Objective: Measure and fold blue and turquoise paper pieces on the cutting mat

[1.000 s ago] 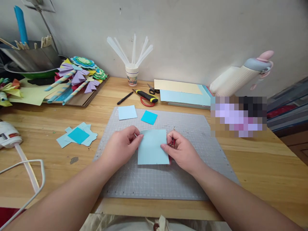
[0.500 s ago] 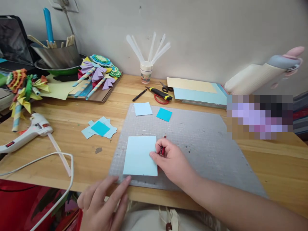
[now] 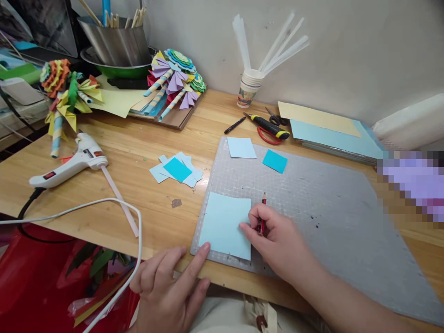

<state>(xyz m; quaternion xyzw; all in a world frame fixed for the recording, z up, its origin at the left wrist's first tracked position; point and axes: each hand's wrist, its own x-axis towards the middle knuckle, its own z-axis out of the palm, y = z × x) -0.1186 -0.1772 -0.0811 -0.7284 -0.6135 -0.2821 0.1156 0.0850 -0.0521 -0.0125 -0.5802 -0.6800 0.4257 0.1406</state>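
Observation:
A pale blue paper sheet (image 3: 224, 224) lies flat on the near left corner of the grey cutting mat (image 3: 312, 203). My right hand (image 3: 274, 240) rests on the sheet's right edge, fingers closed round a short red pencil (image 3: 262, 215). My left hand (image 3: 169, 286) hangs below the table's front edge with fingers stretched apart, holding nothing; its index fingertip touches the mat's near left corner.
Smaller blue squares (image 3: 241, 147) (image 3: 274, 160) lie at the mat's far edge; blue scraps (image 3: 176, 170) sit left of it. A glue gun (image 3: 69, 162) with its white cable (image 3: 104, 208) lies at left. Utility knife (image 3: 270, 126), scissors, pen, cup of glue sticks (image 3: 249, 90), paper stack (image 3: 329, 132) and paper flowers (image 3: 173, 81) line the back.
My left hand let go of the pale blue sheet and dropped below the table edge. The view swung left. My right hand stayed on the sheet with the pencil.

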